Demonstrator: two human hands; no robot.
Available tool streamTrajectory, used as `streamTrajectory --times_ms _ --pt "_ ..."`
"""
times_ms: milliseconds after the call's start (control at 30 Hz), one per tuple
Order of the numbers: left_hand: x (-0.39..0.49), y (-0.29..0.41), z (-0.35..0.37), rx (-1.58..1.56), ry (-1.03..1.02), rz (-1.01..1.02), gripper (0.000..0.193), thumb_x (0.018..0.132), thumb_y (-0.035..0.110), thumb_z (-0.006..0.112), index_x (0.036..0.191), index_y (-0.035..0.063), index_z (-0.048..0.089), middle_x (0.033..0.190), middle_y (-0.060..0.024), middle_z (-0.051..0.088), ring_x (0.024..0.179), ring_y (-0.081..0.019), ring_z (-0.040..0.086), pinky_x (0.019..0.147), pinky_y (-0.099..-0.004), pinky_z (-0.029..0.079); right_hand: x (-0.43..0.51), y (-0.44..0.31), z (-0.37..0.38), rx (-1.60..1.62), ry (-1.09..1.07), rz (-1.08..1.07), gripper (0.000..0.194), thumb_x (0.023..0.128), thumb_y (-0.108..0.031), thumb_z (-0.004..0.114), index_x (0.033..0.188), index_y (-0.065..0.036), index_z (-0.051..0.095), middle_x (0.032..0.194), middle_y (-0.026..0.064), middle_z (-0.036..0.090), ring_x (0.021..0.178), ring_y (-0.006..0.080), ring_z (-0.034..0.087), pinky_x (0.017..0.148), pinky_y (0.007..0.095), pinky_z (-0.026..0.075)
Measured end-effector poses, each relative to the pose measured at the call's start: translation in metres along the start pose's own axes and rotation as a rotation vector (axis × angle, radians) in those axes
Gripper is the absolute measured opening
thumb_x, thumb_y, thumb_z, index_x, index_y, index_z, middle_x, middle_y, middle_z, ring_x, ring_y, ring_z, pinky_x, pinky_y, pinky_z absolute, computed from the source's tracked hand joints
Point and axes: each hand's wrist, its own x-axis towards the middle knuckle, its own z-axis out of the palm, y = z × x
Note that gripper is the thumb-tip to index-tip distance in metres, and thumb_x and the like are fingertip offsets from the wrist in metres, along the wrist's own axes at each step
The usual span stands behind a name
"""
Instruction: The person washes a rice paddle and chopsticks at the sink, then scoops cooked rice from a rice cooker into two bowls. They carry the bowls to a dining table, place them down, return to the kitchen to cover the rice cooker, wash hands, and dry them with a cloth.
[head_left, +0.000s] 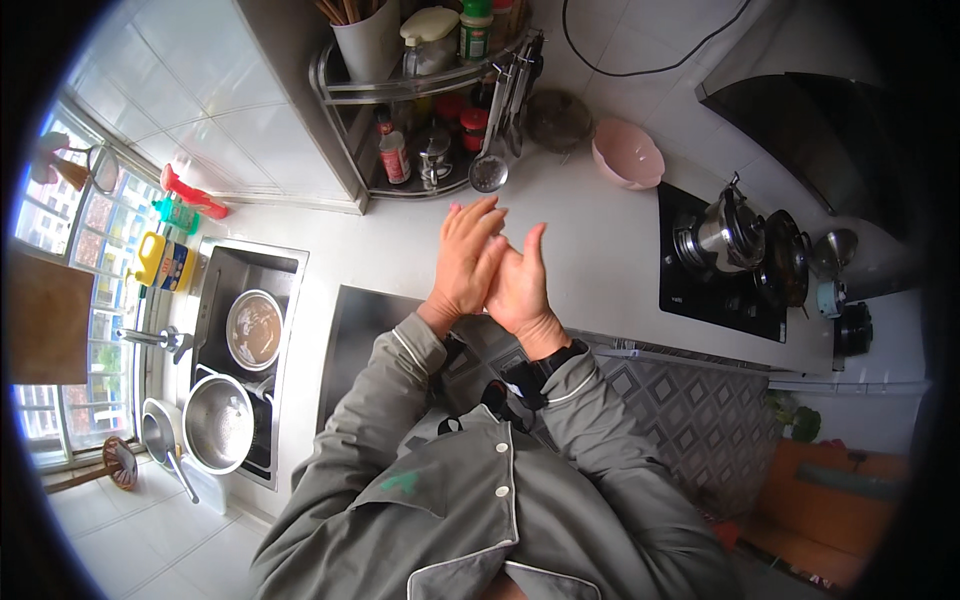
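My two bare hands meet over the front edge of the pale countertop. My left hand lies across the fingers of my right hand, its own fingers extended. The right palm faces up towards me, with the thumb standing apart. I see no object held, though the surfaces pressed together are hidden. A dark watch-like band circles my right wrist. Just beyond the fingertips hangs a slotted skimmer from the corner rack.
Left is a steel sink with a round pan and a steel pot. A two-tier rack holds seasonings. A pink bowl stands near the black gas hob, which carries a steel pot with a lid.
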Motion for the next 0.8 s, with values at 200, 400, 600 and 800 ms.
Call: streamTrajectory --times_ms 200,400,600,800 --pt "-0.016 -0.032 0.000 -1.721 0.403 -0.870 0.054 0.105 0.046 0.042 0.137 0.0038 0.051 0.129 -0.0142 0.060 0.118 -0.0264 0.058 0.104 -0.0391 0.045 0.007 -0.008 0.016 0.134 -0.095 -0.006 0.106 0.089 -0.084 0.027 0.153 0.001 0.028 0.158 0.0240 0.028 0.148 0.0343 0.028 0.123 0.0437 0.021" --pt "-0.040 -0.021 0.020 -1.931 0.213 -1.008 0.062 0.103 0.050 0.033 0.138 0.0021 0.048 0.136 -0.0178 0.056 0.125 -0.0373 0.054 0.109 -0.0500 0.042 0.038 0.019 -0.005 0.131 -0.041 -0.048 0.097 0.094 -0.076 0.030 0.151 0.002 0.031 0.154 0.0292 0.033 0.146 0.0404 0.029 0.121 0.0478 0.026" --pt "-0.043 -0.014 0.030 -2.016 0.299 -0.861 0.062 0.107 0.051 0.026 0.140 0.0026 0.047 0.133 -0.0171 0.058 0.122 -0.0345 0.056 0.107 -0.0467 0.044 0.057 0.011 -0.026 -1.400 -0.124 -0.519 0.073 0.103 -0.057 0.032 0.142 0.003 0.047 0.153 0.0264 0.037 0.143 0.0427 0.033 0.117 0.0467 0.027" --pt "-0.048 -0.012 0.030 -1.434 0.360 -1.137 0.090 0.090 0.082 0.034 0.143 0.0094 0.045 0.130 -0.0123 0.057 0.122 -0.0282 0.054 0.107 -0.0400 0.043 0.013 0.036 -0.051 -1.222 0.082 -0.267 0.057 0.103 -0.036 0.050 0.143 0.004 0.045 0.158 0.0250 0.030 0.148 0.0365 0.026 0.120 0.0418 0.024"
